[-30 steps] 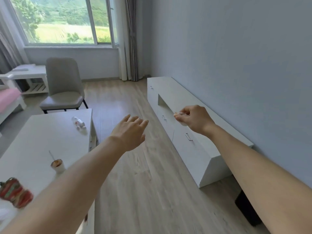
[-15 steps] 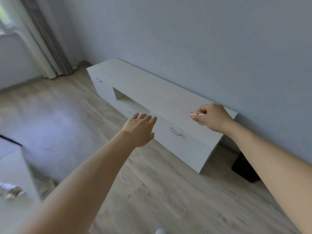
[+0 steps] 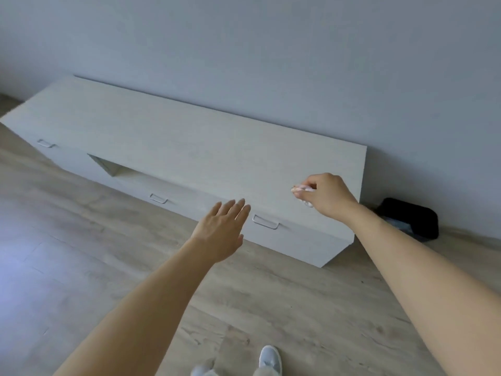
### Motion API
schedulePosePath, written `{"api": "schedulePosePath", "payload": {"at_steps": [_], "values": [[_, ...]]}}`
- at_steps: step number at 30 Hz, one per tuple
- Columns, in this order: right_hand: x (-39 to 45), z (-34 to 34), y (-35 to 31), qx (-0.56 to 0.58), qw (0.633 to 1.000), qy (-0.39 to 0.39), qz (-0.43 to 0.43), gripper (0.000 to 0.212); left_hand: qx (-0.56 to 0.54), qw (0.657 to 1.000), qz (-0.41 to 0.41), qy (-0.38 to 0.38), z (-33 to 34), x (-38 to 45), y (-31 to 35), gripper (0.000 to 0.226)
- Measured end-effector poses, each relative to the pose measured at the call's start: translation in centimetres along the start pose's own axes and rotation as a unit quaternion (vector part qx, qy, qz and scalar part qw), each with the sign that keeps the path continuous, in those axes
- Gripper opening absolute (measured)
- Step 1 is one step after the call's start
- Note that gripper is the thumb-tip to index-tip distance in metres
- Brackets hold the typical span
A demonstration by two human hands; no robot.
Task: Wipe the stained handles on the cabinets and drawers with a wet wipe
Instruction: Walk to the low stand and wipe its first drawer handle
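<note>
A long, low white cabinet [image 3: 189, 147] stands against the blue-grey wall. Its front carries three metal handles: a right handle [image 3: 266, 222], a middle handle [image 3: 159, 198] and a far left handle [image 3: 45, 143]. My right hand [image 3: 326, 196] hovers over the cabinet's right end, fingers curled round a small white wet wipe [image 3: 305, 190], up and to the right of the right handle. My left hand [image 3: 221, 230] is held out flat with straight fingers, just left of the right handle and apart from it, holding nothing.
An open niche [image 3: 108, 166] is cut into the cabinet front between the left and middle handles. A black bin [image 3: 409, 219] sits on the floor right of the cabinet. Light wood floor lies in front; my shoe [image 3: 269, 359] shows at the bottom edge.
The view has swung right and down, from the window, chair and table to the cabinet front. Both hands now hang nearer the cabinet's right end; the right still grips the wipe.
</note>
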State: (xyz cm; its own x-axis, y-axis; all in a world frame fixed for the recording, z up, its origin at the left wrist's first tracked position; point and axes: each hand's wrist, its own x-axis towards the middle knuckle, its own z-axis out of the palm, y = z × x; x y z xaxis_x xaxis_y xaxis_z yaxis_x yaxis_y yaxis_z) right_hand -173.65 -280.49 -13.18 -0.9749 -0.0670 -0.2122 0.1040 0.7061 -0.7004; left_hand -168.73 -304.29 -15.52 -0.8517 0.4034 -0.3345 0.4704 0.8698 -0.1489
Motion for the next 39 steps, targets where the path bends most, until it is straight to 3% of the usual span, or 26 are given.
{"api": "schedulePosePath", "payload": {"at_steps": [5,9,17,19,23,27,30,39], "values": [[3.7,6.6,2.8,0.017,0.997,0.026,0.071,0.021,0.008,0.999,0.034,-0.016,7.0,5.9,-3.4,0.066],[6.2,14.6,6.7,-0.005,0.996,0.055,0.075,0.016,0.028,0.998,0.047,0.000,15.7,10.4,-5.1,0.067],[10.7,27.1,16.0,-0.034,0.986,0.161,0.018,0.011,0.066,0.981,0.031,0.178,32.5,21.5,-5.7,0.085],[11.9,28.7,18.1,-0.033,0.980,0.198,-0.011,0.009,0.056,0.960,0.031,0.273,35.4,24.6,-5.7,0.089],[13.9,31.0,21.4,-0.029,0.953,0.288,-0.087,0.010,0.038,0.886,0.052,0.460,39.8,29.8,-5.6,0.099],[15.0,32.3,23.2,-0.047,0.928,0.336,-0.153,0.013,0.002,0.806,0.059,0.589,41.3,34.2,-5.0,0.089],[15.0,32.6,23.5,-0.060,0.907,0.375,-0.182,0.015,-0.020,0.771,0.071,0.633,41.4,35.7,-5.0,0.091],[14.3,32.0,25.6,-0.049,0.871,0.435,-0.222,0.011,-0.102,0.740,0.063,0.661,41.4,36.4,-3.2,0.088]]}}
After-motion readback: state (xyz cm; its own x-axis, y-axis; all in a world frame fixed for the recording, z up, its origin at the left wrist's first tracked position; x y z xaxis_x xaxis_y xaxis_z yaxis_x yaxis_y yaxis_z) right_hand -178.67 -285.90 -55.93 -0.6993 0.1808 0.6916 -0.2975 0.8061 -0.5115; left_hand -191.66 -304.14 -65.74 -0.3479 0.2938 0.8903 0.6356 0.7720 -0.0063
